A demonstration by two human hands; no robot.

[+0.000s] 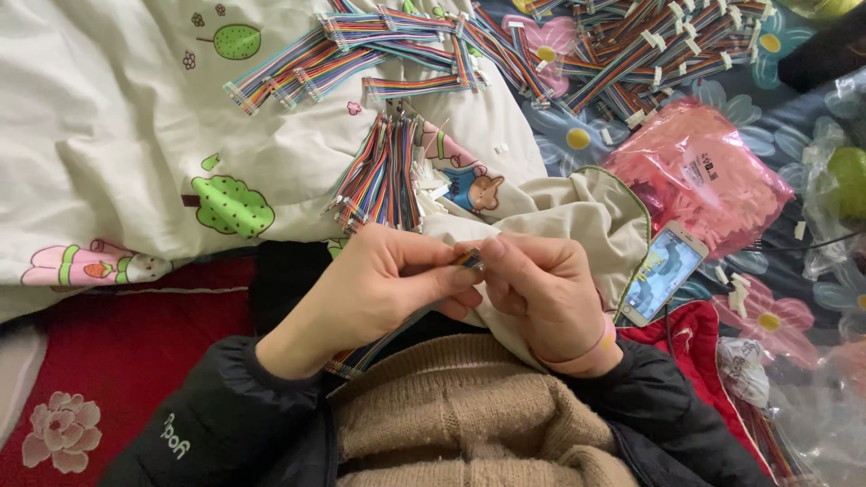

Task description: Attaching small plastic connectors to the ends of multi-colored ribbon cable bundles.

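Two hands met at mid-frame over the lap. Left hand [374,293] and right hand [541,293] pinched the end of one rainbow ribbon cable [470,260] between thumbs and fingertips, its tail [361,356] trailing down under the left wrist, apparently held close for fine work at the connector end. A loose bundle of cables [383,176] lay just beyond on the cartoon-print sheet [117,135], more cables [631,50] farther off. A pink bag [699,176] and a phone [663,271] lay to the right.
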